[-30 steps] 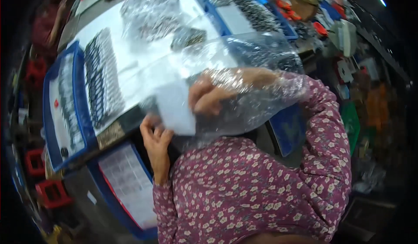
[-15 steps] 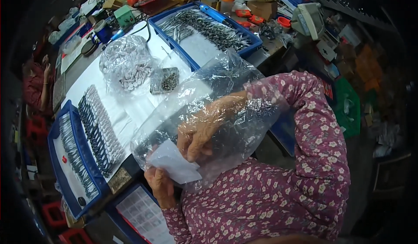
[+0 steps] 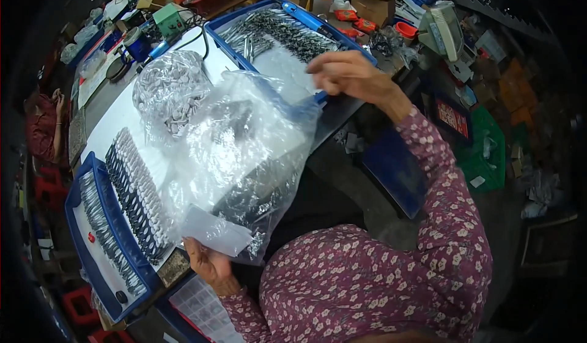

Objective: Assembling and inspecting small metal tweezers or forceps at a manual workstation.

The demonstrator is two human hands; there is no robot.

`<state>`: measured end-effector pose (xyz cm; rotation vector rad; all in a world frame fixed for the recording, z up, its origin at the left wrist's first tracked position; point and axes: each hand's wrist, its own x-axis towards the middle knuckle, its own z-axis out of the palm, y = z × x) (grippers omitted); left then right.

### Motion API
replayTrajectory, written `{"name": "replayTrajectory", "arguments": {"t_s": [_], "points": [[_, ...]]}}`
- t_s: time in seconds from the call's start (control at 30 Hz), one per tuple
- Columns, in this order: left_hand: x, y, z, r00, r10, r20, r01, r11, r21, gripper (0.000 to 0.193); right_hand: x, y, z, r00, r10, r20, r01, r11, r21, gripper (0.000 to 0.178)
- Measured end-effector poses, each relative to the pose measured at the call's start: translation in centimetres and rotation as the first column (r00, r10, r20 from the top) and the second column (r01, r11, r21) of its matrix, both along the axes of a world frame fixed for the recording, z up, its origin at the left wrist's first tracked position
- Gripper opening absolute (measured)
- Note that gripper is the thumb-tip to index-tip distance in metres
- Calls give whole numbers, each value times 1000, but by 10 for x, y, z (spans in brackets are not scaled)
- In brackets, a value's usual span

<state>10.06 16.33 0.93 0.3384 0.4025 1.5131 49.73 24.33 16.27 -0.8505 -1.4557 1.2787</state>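
Note:
A large clear plastic bag (image 3: pixel 269 153) spreads over the white-covered table and hangs past its edge. A white paper slip (image 3: pixel 217 230) lies in its lower end. My left hand (image 3: pixel 208 266) is closed on that end from below, beside the slip. Out beyond the bag, my right hand (image 3: pixel 351 80) hovers at the near right corner of a blue tray (image 3: pixel 284 98). Its fingers are loosely bent and apart, slightly blurred, with nothing visible in them. Many slim metal tools (image 3: pixel 296 40) lie in that tray.
Left of the bag, a clear bag of pale small parts (image 3: pixel 174 89) stands near rows of white-tipped pieces (image 3: pixel 137 187). A second blue tray (image 3: pixel 113 300) holds more slim pieces. Tubs, boxes and cables crowd the back. A person (image 3: pixel 46 126) sits at far left.
My right hand has come out of the plastic bag and moved up and right to the blue tray. The bag has sagged leftward onto the table; my left hand has lowered slightly with it.

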Motion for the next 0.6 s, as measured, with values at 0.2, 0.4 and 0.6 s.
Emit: {"name": "replayTrajectory", "arguments": {"t_s": [0.2, 0.4, 0.6], "points": [[15, 14, 39, 986, -83, 142, 69, 993, 100, 34, 1, -59, -30, 817, 461, 347, -290, 847, -445, 40], [44, 4, 50, 984, 40, -175, -34, 999, 34, 44, -64, -45, -46, 945, 132, -300, -294, 747, -596, 108], [51, -5, 41, 973, 115, -199, -118, 993, -5, 39, -72, -57, -30, 954, 201, -222, -255, 934, -250, 106]]}}
